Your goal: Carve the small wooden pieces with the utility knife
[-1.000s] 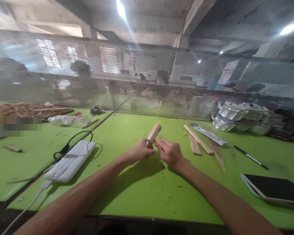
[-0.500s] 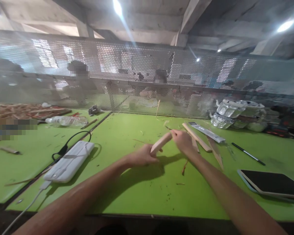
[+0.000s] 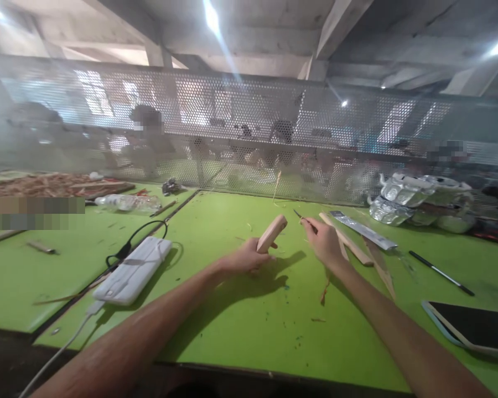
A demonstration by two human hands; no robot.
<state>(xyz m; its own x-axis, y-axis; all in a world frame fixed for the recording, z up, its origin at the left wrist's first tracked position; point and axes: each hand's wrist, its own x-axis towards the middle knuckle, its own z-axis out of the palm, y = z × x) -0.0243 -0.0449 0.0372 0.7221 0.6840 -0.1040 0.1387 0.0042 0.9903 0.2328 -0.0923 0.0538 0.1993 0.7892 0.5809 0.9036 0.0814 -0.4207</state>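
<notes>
Now the left hand (image 3: pixel 247 258) is closed round the lower end of the stick (image 3: pixel 273 233), tilting it up over the table (image 3: pixel 232 309). The right hand (image 3: pixel 326 242) pinches a thin blade (image 3: pixel 299 214) just clear of it. Cuts seem safest angled away from the gripping fingers.

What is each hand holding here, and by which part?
The left hand grips the wooden piece by its lower end. The right hand pinches a thin dark tool by its rear; only the tip shows.

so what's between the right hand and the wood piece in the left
Only the thin blade in the right hand pokes toward the wooden piece; otherwise the head view shows an open gap over bare green table.
</notes>
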